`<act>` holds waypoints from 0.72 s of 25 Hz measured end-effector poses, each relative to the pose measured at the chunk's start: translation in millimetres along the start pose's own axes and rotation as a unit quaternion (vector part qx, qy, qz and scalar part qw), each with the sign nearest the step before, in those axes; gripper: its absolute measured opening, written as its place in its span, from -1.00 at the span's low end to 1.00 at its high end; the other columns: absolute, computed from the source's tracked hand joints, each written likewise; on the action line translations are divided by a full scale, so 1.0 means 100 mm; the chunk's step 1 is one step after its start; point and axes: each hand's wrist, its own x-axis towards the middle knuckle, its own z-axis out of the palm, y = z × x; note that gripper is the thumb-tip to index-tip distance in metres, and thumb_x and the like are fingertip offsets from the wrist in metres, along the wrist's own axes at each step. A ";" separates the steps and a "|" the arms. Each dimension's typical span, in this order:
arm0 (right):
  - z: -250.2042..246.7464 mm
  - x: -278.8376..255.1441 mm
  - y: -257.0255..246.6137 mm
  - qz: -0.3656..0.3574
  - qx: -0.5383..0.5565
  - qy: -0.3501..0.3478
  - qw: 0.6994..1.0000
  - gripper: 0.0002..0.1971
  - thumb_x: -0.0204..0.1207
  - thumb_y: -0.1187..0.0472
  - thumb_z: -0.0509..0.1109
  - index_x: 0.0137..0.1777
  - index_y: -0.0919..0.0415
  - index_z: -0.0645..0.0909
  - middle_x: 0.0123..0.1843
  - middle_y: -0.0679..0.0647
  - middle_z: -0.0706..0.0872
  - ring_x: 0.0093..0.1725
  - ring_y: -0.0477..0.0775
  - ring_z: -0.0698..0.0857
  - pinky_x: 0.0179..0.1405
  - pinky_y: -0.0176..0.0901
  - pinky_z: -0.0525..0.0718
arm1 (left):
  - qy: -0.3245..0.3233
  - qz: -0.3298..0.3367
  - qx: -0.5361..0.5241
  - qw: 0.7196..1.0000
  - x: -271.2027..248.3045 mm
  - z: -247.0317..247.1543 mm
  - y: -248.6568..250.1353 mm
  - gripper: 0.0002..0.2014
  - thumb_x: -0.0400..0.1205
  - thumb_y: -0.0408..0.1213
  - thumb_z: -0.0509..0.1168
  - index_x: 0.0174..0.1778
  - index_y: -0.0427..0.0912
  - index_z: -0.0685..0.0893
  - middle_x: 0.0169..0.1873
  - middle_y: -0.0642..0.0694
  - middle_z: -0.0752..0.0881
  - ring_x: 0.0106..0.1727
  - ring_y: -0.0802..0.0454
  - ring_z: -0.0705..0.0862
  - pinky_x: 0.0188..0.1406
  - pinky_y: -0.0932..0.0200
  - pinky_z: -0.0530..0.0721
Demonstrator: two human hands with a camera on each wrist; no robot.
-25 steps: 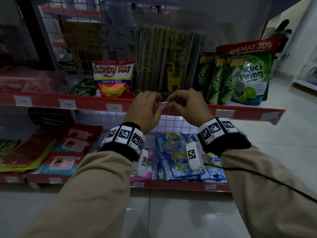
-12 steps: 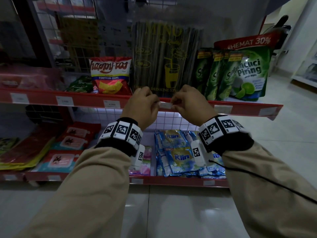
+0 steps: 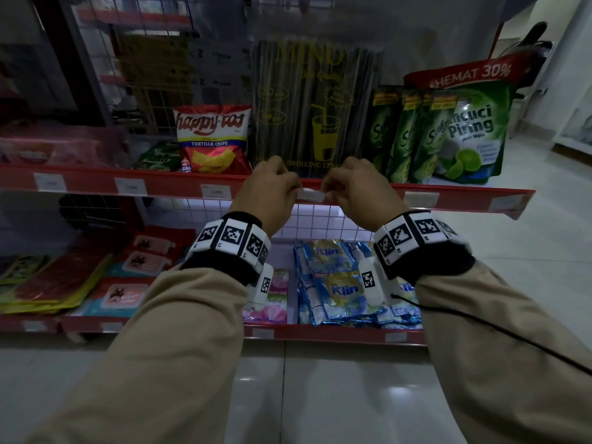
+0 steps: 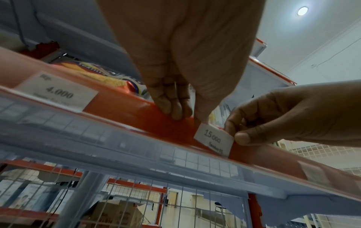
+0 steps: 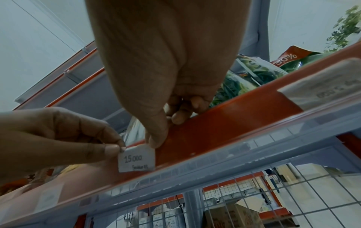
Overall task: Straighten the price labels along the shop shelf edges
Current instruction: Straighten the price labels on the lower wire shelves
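the small white paper price label (image 3: 310,195) marked 15.000 sits against the front of the red shelf edge strip (image 3: 173,184) of the upper shelf, between both hands. a smaller second line on it is too blurred to read. in the head view most of it is hidden by the fingers; the left wrist view (image 4: 213,141) shows it tilted, its lower edge behind the clear plastic lip.

the left hand (image 3: 270,192) pinches the label's left end between thumb and forefinger, the other fingers curled against the strip. the right hand (image 3: 355,190) pinches its right end with thumb and forefinger (image 5: 156,138); how far the paper goes under that thumb cannot be seen.

further left on the strip sits a white printed label reading 4.000 (image 4: 56,91); others along the edge are too dim to read. above stand a red bag of tortilla chips (image 3: 213,137), a dark pack of drinking straws (image 3: 315,104), partly hidden by the hands, and green dish soap pouches (image 3: 448,133).
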 end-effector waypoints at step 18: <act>0.02 0.00 0.02 -0.011 -0.016 -0.010 1.000 -0.82 0.59 0.18 0.35 0.15 0.03 0.65 0.05 0.05 0.50 0.14 0.13 0.44 -0.02 -0.11 0.38 | -0.031 -0.019 0.032 0.999 0.00 -0.01 -0.06 -0.79 0.68 -0.15 0.23 0.11 -0.12 0.71 0.02 -0.13 0.58 0.12 -0.14 0.49 -0.01 -0.04 0.56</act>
